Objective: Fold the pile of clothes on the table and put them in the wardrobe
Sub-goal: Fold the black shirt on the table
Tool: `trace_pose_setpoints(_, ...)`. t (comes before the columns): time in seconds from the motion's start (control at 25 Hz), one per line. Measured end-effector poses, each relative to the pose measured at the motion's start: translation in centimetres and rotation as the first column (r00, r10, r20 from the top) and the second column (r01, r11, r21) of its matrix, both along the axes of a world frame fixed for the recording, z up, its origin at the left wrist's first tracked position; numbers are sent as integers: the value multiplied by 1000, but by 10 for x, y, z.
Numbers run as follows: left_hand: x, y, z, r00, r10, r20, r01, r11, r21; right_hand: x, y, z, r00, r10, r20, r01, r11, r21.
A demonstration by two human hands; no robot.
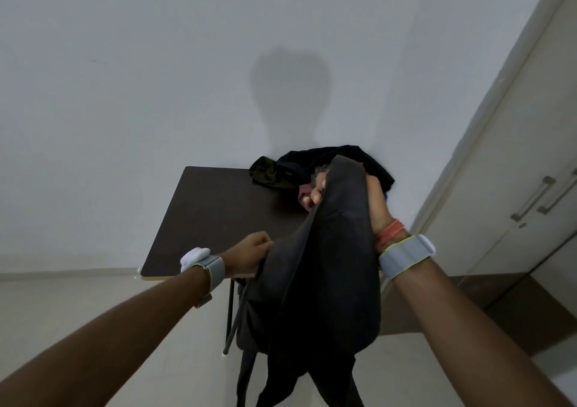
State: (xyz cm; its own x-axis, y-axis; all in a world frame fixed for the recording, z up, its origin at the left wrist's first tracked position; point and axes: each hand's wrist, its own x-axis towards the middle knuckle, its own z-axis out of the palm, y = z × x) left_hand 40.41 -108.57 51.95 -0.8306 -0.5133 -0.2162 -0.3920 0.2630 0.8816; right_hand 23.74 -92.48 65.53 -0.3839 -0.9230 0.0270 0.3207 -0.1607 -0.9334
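Right fingers [318, 192] curled tight round the top fold of the dark grey garment [327, 281]; cloth drapes over the right hand [376, 199] and hides most of the palm. Hand is raised above the table's far right part.

Left fingers [264, 245] curled too, pinching the garment's left edge. Left hand [253, 247] sits lower than the right, over the table's near edge. Exact grip under the cloth: can't tell.

Garment is off the table, stretched between the two hands, and the rest hangs down in front of the table past the bottom of the view. A thin dark cord or strap [246, 300] dangles from its left side. Type of garment unclear.

Wrists: grey band [406, 255] plus orange threads [392, 231] on the right; grey band [215, 270] with a white pod [195, 256] on the left.

Table [212, 219]: dark brown top, thin dark leg [230, 313], pushed against the pale wall [156, 78]. Pile of clothes [315, 160] sits at the far right corner, unfolded: black pieces on top, an olive piece [268, 174] on the left side, a bit of pink [303, 193] just behind the right fingers.

Wardrobe [499, 188] stands right of the table, doors closed, two metal bar handles [534, 199] side by side. Shadow of a head [290, 94] on the wall above the pile. Light floor [78, 297] below.
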Motion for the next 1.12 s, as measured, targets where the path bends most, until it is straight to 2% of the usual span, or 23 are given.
trace_pose_setpoints(0.04,1,-7,4,996,86,-39,-87,996,-33,4,3,2,989,32,143,-33,999,5)
trace_pose_setpoints(0.08,3,-14,9,984,164,-74,-168,984,-56,4,6,-1,977,111,183,-117,993,22)
trace_pose_setpoints(0.12,4,-19,18,970,219,-104,-227,971,-72,-1,10,-10,984,118,131,-128,989,72)
trace_pose_setpoints(0.2,3,-23,37,952,261,-159,-279,955,-103,-17,15,-33,974,153,-168,-104,956,273)
trace_pose_setpoints(0.28,-2,-21,56,949,234,-212,-268,951,-155,-23,14,-58,871,316,-376,-143,896,420)
trace_pose_setpoints(0.4,-10,-9,82,946,155,-284,-219,952,-212,-23,7,-75,675,554,-487,-178,763,621)
trace_pose_setpoints(0.48,-12,1,97,955,74,-287,-158,947,-280,-18,-2,-76,634,616,-467,-189,709,680)
trace_pose_setpoints(0.56,-10,13,108,966,-13,-258,-90,918,-386,-12,-12,-78,647,545,-533,-110,759,642)
trace_pose_setpoints(0.64,-9,27,114,967,-123,-224,-3,871,-491,-3,-21,-72,638,350,-685,72,859,507)
trace_pose_setpoints(0.72,-6,40,117,951,-245,-191,96,817,-569,3,-26,-71,590,214,-779,101,937,334)
trace_pose_setpoints(0.84,-2,40,118,917,-347,-195,172,788,-591,7,-27,-71,516,45,-855,197,966,170)
trace_pose_setpoints(0.92,4,25,111,918,-297,-262,140,863,-485,9,-27,-73,544,-88,-834,301,949,96)
trace_pose_setpoints(1.0,10,6,96,940,-150,-307,71,965,-253,11,-29,-71,607,-213,-766,360,932,26)
trace_pose_setpoints(1.04,13,-2,85,953,-79,-292,35,987,-154,12,-29,-69,624,-253,-739,378,926,1)
trace_pose_setpoints(1.12,18,-16,59,981,-11,-195,-3,998,-69,16,-29,-64,635,-285,-718,382,924,-29)
